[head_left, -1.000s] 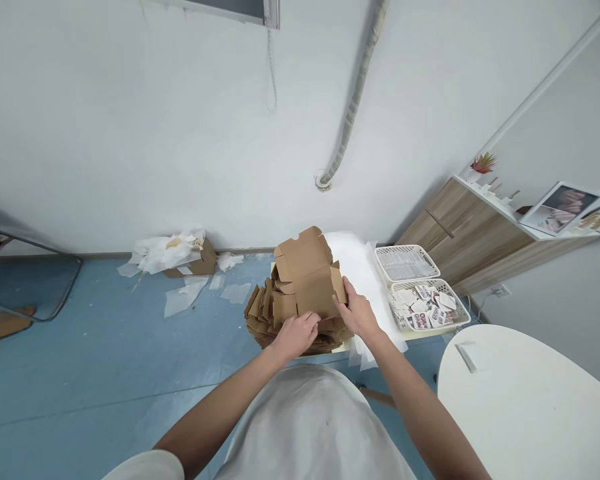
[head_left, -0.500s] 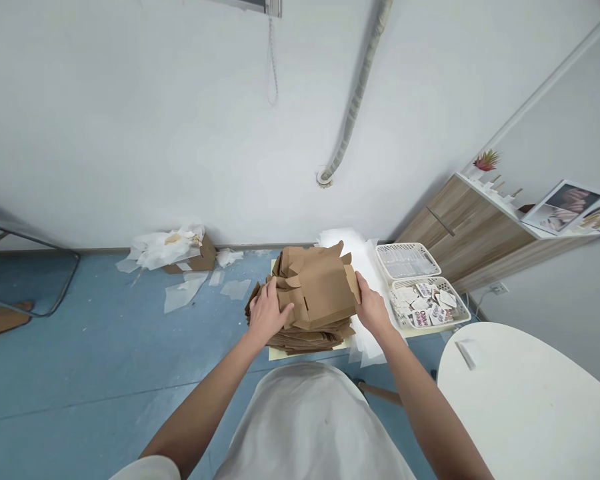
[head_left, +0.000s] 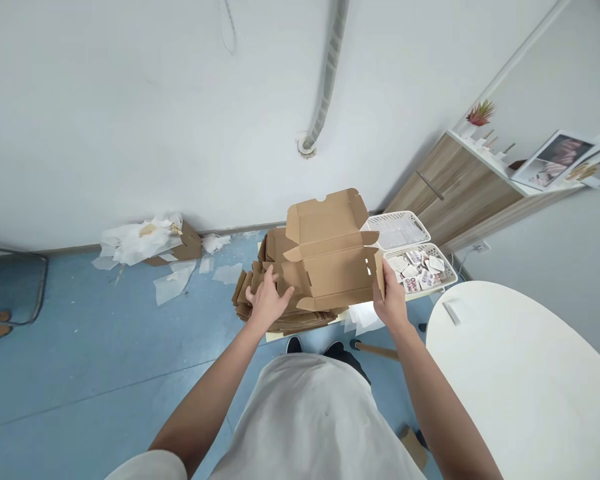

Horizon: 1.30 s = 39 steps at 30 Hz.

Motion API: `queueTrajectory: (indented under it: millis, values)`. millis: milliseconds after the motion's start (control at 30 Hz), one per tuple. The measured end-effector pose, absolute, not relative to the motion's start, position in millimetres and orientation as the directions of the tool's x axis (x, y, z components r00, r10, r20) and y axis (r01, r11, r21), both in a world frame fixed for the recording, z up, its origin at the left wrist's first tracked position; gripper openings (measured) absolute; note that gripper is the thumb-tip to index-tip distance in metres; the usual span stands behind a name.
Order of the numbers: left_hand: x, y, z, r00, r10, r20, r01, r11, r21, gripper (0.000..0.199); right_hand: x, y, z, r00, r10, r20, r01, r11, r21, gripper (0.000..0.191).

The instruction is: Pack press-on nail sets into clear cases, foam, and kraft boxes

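An unfolded cardboard box point(head_left: 337, 263) with slots and flaps lies tilted above a stack of flat cardboard boxes point(head_left: 247, 290). My right hand point(head_left: 392, 297) is closed on the box's right side flap, thumb and fingers on either side of it. At the box's left end, my left hand point(head_left: 270, 300) has its fingers spread, over the stack and close to the left flap. Whether its fingertips touch the cardboard I cannot tell. Part of the stack is hidden beneath the unfolded box.
White baskets stand to the right, one with clear packets point(head_left: 400, 230), one with printed cards point(head_left: 420, 270). White sheets point(head_left: 363, 317) lie beside the stack. A round white table point(head_left: 520, 373) is at the right, a wooden cabinet point(head_left: 460, 187) behind. Scrap paper point(head_left: 140, 240) lies on the floor left.
My right hand has lifted the cardboard box and drawn it rightward off the stack, and its panels have spread out. My left hand's fingers have come apart from the cardboard. The view has shifted.
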<state>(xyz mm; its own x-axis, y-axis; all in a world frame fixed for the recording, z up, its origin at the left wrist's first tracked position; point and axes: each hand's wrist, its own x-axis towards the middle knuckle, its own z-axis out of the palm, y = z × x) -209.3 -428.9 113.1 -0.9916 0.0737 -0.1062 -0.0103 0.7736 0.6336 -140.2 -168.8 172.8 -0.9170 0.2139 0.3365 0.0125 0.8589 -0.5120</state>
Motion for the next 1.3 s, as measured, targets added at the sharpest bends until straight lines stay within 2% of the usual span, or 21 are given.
queueTrajectory:
  millis: [67, 167, 267, 367, 500, 633, 733, 800, 900, 1100, 1167, 1300]
  values:
    - [-213, -425, 117, -0.993, 0.068, -0.1, -0.011, 0.775, 0.631, 0.071, -135, -165, 170, -0.907, 0.227, 0.354, -0.007, 0.833, -0.553, 0.054]
    - [-217, -418, 125, -0.985, 0.144, -0.093, 0.042, 0.727, 0.685, 0.051, -125, -159, 167, -0.897, 0.267, 0.352, 0.015, 0.814, -0.58, 0.053]
    - [-218, -406, 129, -0.969, 0.239, -0.059, 0.093, 0.58, 0.809, 0.036, -112, -152, 164, -0.87, 0.383, 0.31, 0.135, 0.791, -0.597, 0.054]
    - [-214, -386, 130, -0.944, 0.329, -0.016, 0.112, 0.368, 0.923, 0.037, -92, -142, 162, -0.819, 0.496, 0.288, 0.227, 0.741, -0.632, 0.054]
    - [-199, -347, 135, -0.91, 0.413, 0.033, 0.141, 0.234, 0.962, 0.03, -55, -120, 161, -0.75, 0.604, 0.271, 0.278, 0.659, -0.699, 0.052]
    - [-174, -301, 149, -0.847, 0.528, 0.062, 0.28, 0.343, 0.897, 0.024, -7, -93, 161, -0.68, 0.709, 0.187, 0.368, 0.55, -0.75, 0.051]
    - [-151, -265, 161, -0.785, 0.612, 0.097, 0.464, 0.476, 0.747, 0.023, 32, -73, 156, -0.605, 0.779, 0.166, 0.399, 0.477, -0.783, 0.051]
    - [-134, -239, 165, -0.721, 0.683, 0.119, 0.576, 0.494, 0.651, 0.021, 58, -61, 150, -0.538, 0.822, 0.187, 0.4, 0.445, -0.801, 0.05]
    - [-106, -200, 166, -0.613, 0.783, 0.108, 0.68, 0.452, 0.577, 0.021, 97, -46, 141, -0.458, 0.862, 0.217, 0.402, 0.418, -0.815, 0.048]
    - [-48, -130, 156, -0.421, 0.906, 0.046, 0.768, 0.329, 0.55, 0.023, 177, -29, 117, -0.331, 0.902, 0.275, 0.423, 0.403, -0.811, 0.041]
    - [-31, -112, 150, -0.352, 0.936, 0.026, 0.789, 0.282, 0.546, 0.024, 201, -28, 108, -0.281, 0.929, 0.24, 0.45, 0.348, -0.822, 0.038]
    - [-4, -81, 135, -0.238, 0.971, -0.027, 0.814, 0.215, 0.539, 0.025, 239, -28, 89, -0.186, 0.979, 0.078, 0.555, 0.17, -0.814, 0.031]
